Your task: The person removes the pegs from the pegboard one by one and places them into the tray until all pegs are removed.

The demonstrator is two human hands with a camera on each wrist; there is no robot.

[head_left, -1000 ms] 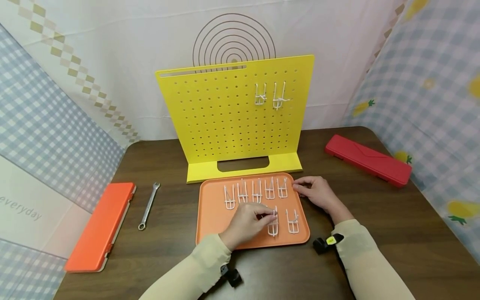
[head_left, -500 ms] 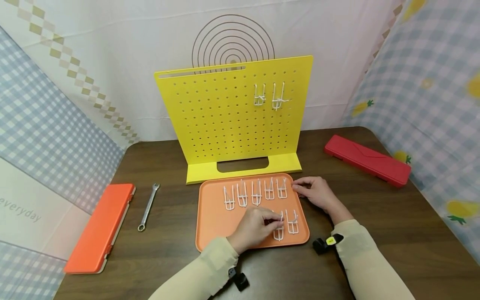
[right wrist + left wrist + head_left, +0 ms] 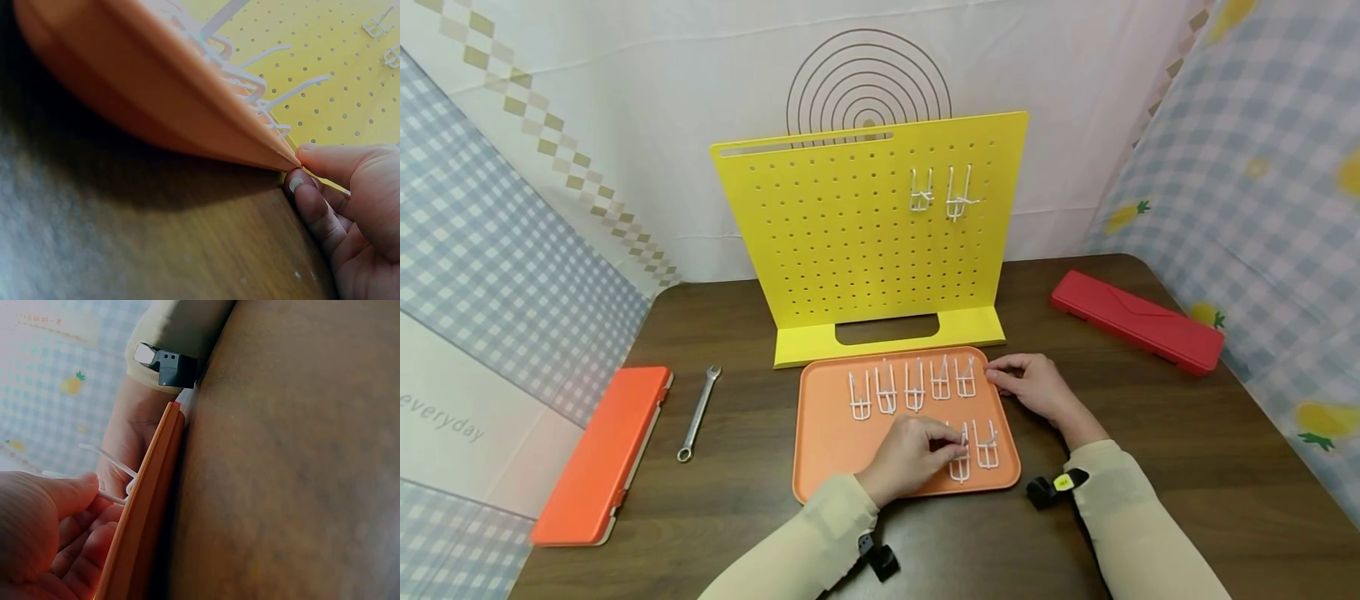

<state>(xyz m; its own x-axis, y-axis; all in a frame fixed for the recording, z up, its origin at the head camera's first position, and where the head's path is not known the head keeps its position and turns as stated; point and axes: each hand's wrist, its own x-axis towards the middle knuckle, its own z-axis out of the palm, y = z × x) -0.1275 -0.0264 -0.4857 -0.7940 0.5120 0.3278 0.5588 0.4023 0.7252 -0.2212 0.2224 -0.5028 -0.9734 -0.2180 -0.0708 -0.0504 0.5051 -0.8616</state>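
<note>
My left hand [image 3: 906,457] pinches a white wire pegboard hook [image 3: 960,458] between thumb and fingers, low over the near right part of the orange tray [image 3: 827,454]. Another such hook [image 3: 987,446] lies just right of it. Across the tray's far half, several more hooks [image 3: 915,390] form a row. My right hand [image 3: 1039,387] holds the tray's right rim; in the right wrist view its thumb [image 3: 328,159] is above the edge and a finger below. Part of the pinched hook is hidden by the left fingers.
Behind the tray stands a yellow pegboard [image 3: 850,233], with two white hooks [image 3: 958,201] hung at its upper right. A wrench [image 3: 700,414] and an orange-red case [image 3: 602,454] lie at left. On the right is a red case [image 3: 1138,321].
The left hand has moved right over the tray with its hook, bringing it beside the near right hook, and has stayed there over the last half second. My right hand has not moved.
</note>
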